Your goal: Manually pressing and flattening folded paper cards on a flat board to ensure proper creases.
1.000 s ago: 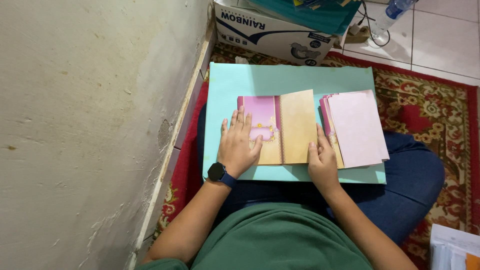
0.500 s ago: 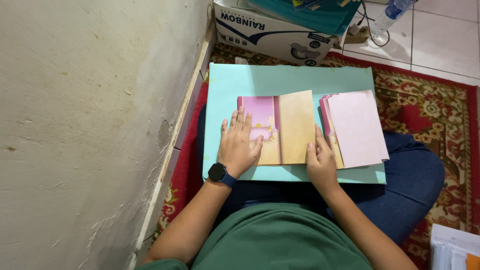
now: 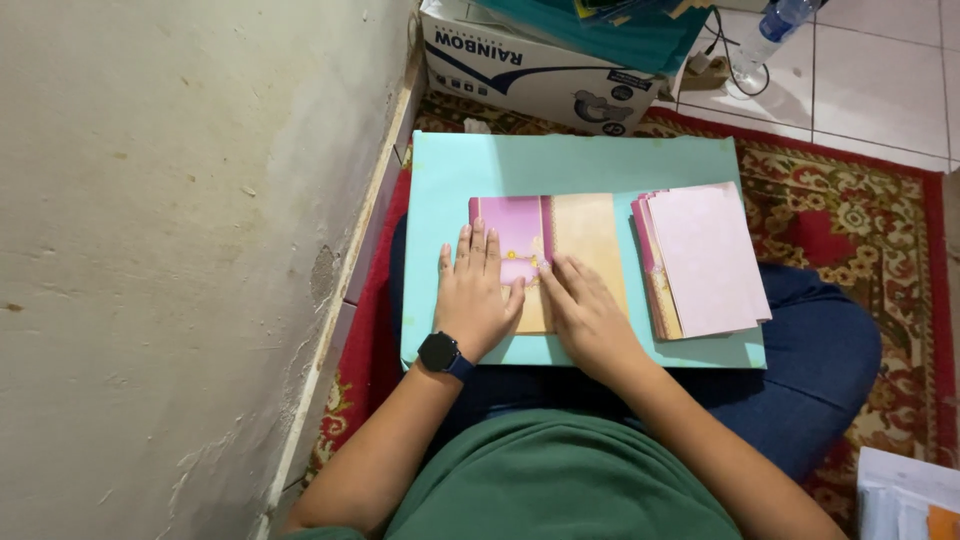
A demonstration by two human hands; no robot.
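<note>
Fingers (image 3: 478, 250) of the left hand (image 3: 476, 300) lie flat and open on a pink-and-tan folded card (image 3: 545, 250); right hand (image 3: 590, 320), also open, presses its centre crease on the turquoise lap surface (image 3: 560, 160); creasing looks underway; firm, even pressure seems needed next; pink card stack (image 3: 705, 260) nearby.

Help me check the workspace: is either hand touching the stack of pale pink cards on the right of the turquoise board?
No: both the left hand and right hand press on the open pink and tan folded card, apart from the stack of pale pink cards.

Rough plaster wall (image 3: 180, 250), red patterned rug (image 3: 860, 230), white tile floor (image 3: 870, 90)
</note>
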